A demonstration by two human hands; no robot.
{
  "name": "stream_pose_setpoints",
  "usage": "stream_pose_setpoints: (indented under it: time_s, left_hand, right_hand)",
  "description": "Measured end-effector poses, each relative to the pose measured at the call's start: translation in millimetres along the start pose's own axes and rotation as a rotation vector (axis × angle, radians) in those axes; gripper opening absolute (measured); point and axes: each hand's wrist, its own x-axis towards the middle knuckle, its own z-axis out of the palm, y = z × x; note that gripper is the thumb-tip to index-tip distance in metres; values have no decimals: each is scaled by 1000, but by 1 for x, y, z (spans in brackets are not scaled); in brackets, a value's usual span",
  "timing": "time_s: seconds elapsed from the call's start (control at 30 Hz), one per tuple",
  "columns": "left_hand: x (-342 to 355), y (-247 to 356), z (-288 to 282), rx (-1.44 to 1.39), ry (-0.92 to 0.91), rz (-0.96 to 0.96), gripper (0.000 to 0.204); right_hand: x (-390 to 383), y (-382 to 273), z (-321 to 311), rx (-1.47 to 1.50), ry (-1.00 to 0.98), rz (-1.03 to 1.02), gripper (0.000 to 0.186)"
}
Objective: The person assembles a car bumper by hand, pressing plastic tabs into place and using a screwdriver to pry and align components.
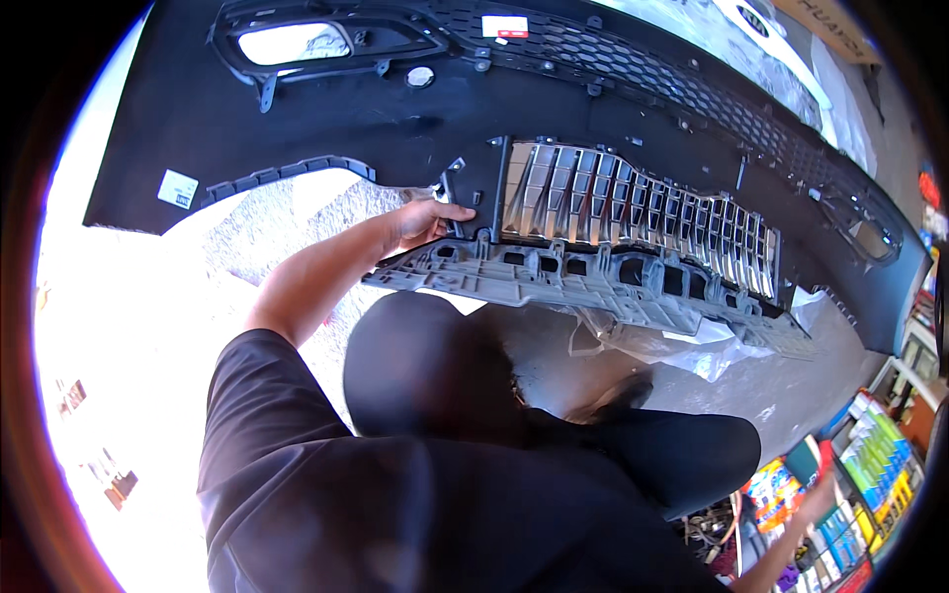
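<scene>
A large black car bumper cover [415, 128] stretches across the view with its inner side toward me. Set in its middle is a chrome grille [633, 212], and a grey plastic bracket strip [554, 282] runs along the grille's near edge. My left hand [427, 219] is closed on the bumper beside the grille's left end, thumb on the inner face and fingers partly hidden. Far out to the lower right, my right hand [815, 499] is blurred among coloured packages. A red strip-like thing [825, 460] shows right at its fingers; whether they grip it cannot be made out.
Brightly coloured packages [875, 445] fill a rack at the lower right, with a tangle of small parts [712, 529] beside it. Clear plastic wrapping [712, 356] lies under the bumper. A cardboard box [830, 25] and a white panel [791, 49] stand beyond it.
</scene>
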Motion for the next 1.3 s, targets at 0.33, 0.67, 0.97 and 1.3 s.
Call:
stream_pose_setpoints:
  time_s: [0.33, 0.67, 0.97, 1.3]
  left_hand:
    - [-21, -10, -11, -17, 44, 29, 31]
    - [-10, -5, -12, 72, 106, 57, 34]
    - [9, -11, -18, 87, 55, 63, 42]
    - [17, -15, -21, 94, 58, 77, 44]
  right_hand:
    - [-179, -538, 196, -150, -880, -1195, 42]
    - [-234, -533, 272, -161, -893, -1267, 39]
    - [-234, -522, 278, -167, -873, -1264, 39]
    - [-234, -517, 287, -161, -878, -1257, 38]
